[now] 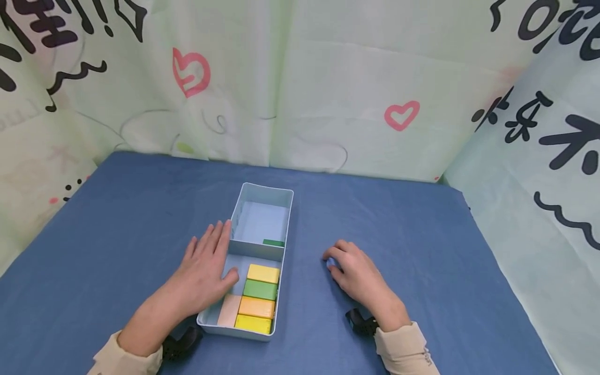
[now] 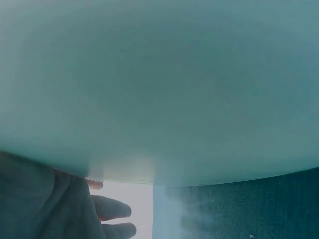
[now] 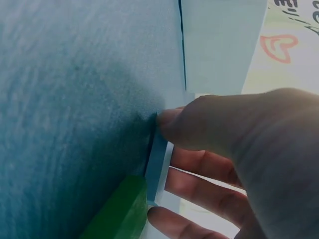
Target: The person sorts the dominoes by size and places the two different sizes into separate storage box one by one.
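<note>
A pale blue two-compartment box (image 1: 234, 329) stands left of the table's middle. My left hand (image 1: 199, 278) lies along its left side, fingers straight, thumb over the near compartment. The near compartment holds a pale yellow block (image 1: 263, 273), a green block (image 1: 260, 289), an orange block (image 1: 256, 307), a bright yellow block (image 1: 253, 324) and a pink block (image 1: 229, 310). A dark green piece (image 1: 273, 242) shows by the divider in the far compartment. Right of the box, my right hand (image 1: 358, 273) pinches a small blue block (image 3: 158, 169) low over the cloth, mostly hidden in the head view.
In the right wrist view, a green object (image 3: 119, 211) sits beside the blue block. A blue cloth (image 1: 398, 219) covers the table. Pale printed curtains (image 1: 328, 94) rise along the back and both sides. The box wall (image 2: 164, 89) fills most of the left wrist view.
</note>
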`<state>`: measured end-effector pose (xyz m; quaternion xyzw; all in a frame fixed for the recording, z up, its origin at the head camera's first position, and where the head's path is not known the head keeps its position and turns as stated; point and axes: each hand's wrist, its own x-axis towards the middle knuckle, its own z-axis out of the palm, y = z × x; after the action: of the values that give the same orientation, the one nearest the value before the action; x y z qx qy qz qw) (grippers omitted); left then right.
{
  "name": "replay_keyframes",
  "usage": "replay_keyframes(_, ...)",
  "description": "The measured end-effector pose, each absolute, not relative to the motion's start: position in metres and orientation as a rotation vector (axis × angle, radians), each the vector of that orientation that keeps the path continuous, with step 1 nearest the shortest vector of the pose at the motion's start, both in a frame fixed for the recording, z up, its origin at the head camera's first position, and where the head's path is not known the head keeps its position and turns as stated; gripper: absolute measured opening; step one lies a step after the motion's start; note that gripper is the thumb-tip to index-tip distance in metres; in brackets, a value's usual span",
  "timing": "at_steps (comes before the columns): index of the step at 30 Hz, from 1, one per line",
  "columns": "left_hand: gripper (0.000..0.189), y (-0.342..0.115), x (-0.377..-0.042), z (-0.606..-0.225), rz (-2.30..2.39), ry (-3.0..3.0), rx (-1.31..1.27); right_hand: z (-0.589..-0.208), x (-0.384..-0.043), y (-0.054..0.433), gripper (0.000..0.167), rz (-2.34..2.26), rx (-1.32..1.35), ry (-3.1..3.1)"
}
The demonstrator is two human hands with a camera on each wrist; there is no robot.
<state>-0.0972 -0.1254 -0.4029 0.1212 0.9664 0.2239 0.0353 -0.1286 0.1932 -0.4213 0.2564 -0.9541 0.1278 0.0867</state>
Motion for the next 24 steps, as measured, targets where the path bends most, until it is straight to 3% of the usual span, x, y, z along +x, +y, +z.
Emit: replay_keyframes(24, 0.082, -0.124, -0.097, -0.403, 0.545, 3.06, 0.374, -0.396, -0.135, 0.175, 0.015, 0.563, 0.819, -2.712)
